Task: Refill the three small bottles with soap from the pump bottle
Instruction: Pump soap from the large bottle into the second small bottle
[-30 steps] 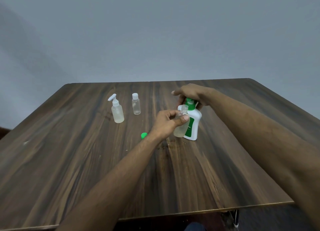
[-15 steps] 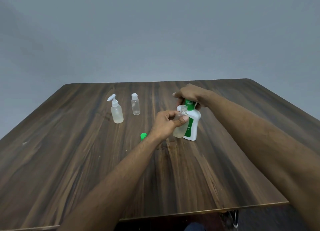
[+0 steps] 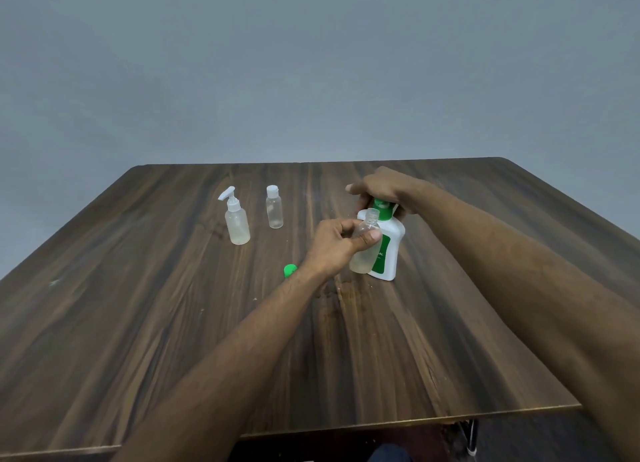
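Observation:
A white pump bottle (image 3: 389, 250) with a green label and green pump stands right of the table's middle. My right hand (image 3: 382, 188) presses down on its pump head, which is mostly hidden. My left hand (image 3: 337, 245) holds a small uncapped clear bottle (image 3: 363, 259) tilted against the pump bottle, its open neck under the spout; pale liquid sits in its bottom. Its green cap (image 3: 289, 270) lies on the table to the left. Two more small bottles stand further left: one with a white pump top (image 3: 236, 221), one with a white flip cap (image 3: 274, 209).
The dark wooden table (image 3: 173, 323) reaches to a near edge at the bottom and a far edge against a plain grey wall. A wet stain marks the wood just in front of the pump bottle. A metal leg shows under the near right corner.
Both hands and bottles stay almost where they were; my right hand keeps pressing on the pump head. The view has shifted only slightly.

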Action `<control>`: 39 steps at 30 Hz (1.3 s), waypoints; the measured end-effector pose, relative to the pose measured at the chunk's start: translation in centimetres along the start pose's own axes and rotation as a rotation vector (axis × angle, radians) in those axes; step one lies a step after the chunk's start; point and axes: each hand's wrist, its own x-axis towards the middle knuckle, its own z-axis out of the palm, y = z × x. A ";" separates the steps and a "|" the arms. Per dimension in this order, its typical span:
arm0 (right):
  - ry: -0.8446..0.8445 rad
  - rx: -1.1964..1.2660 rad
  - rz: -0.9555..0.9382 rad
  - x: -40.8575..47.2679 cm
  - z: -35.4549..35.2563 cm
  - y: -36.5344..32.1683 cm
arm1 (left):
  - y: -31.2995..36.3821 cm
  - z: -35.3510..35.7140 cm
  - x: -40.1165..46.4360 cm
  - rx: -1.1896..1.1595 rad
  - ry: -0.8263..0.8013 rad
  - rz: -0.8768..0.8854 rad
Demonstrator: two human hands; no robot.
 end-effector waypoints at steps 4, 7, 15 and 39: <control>-0.059 0.039 0.017 -0.2 -0.5 -0.2 | -0.1 0.1 -0.1 -0.005 -0.003 -0.010; -0.102 0.030 0.030 -0.4 -0.7 -0.3 | -0.1 0.1 -0.1 -0.015 -0.009 -0.014; -0.003 0.009 -0.011 0.5 0.0 0.4 | -0.1 0.1 -0.3 -0.026 -0.007 0.005; -0.064 0.044 -0.028 -0.5 -0.6 -0.2 | 0.2 0.3 -0.5 -0.031 0.016 0.008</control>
